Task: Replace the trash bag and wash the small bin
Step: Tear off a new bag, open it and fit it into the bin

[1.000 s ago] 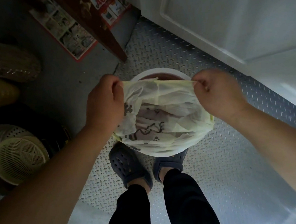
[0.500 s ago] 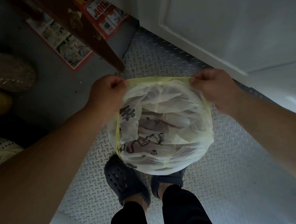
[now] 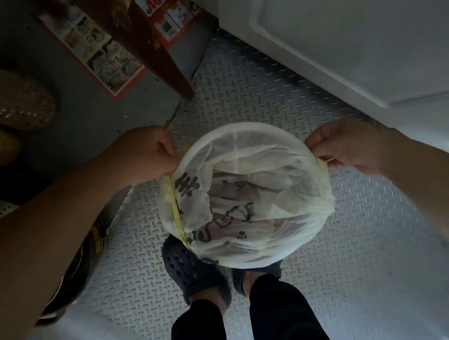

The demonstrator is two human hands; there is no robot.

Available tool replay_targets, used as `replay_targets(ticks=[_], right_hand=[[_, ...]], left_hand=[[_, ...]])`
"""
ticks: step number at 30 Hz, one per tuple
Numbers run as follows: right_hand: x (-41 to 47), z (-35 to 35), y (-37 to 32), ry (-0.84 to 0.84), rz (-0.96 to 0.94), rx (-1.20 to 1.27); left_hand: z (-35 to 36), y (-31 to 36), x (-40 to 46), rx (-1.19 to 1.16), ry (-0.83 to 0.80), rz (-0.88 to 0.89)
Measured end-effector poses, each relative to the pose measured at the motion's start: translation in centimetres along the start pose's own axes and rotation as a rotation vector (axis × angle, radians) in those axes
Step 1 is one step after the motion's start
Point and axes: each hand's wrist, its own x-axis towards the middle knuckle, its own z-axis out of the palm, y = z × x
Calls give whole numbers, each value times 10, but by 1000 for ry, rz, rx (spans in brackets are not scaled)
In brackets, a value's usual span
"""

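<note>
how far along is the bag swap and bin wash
Early on. In hand: the left hand and right hand each pinch the rim of the yellowish trash bag, its mouth spread wide over the bin, whose white rim just shows. Whether this bag is new or old I cannot tell. Left: washing; no water or sink is visible.

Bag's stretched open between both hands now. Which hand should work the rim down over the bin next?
Probably the left hand: the bag hangs slack on its side, its yellow edge loose. By the right hand the rim looks taut. The bin is hidden under the bag.
</note>
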Motion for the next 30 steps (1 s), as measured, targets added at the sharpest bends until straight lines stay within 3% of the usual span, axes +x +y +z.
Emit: replay_targets(ticks=[2,8,14,17,20,23,25,27,30], right_hand=[[-5,-2,6,-23,-7,-17],[-18,-4,3,-91,-109,-76],[-24,6,-4,21,-140,-482],[-18,10,3,62,-58,-269],[-9,14,12,99,86,96],[-6,27,19,125,192,500],[-7,36,23,85,244,719],[-7,41,31,4,243,789],[-6,38,42,-73,236,677]], left_hand=[[-5,1,-2,109,-94,-30],[-8,-2,-6,68,-297,-176],[3,-15,-9,-59,-318,-236],[13,-25,-8,-241,-253,-289],[32,-34,-10,-748,-156,-434],[61,-42,-17,-1286,-209,-494],[80,-45,-24,-1423,-281,-447],[96,-46,-31,-1506,-329,-415],[109,-48,-37,-1666,-372,-385]])
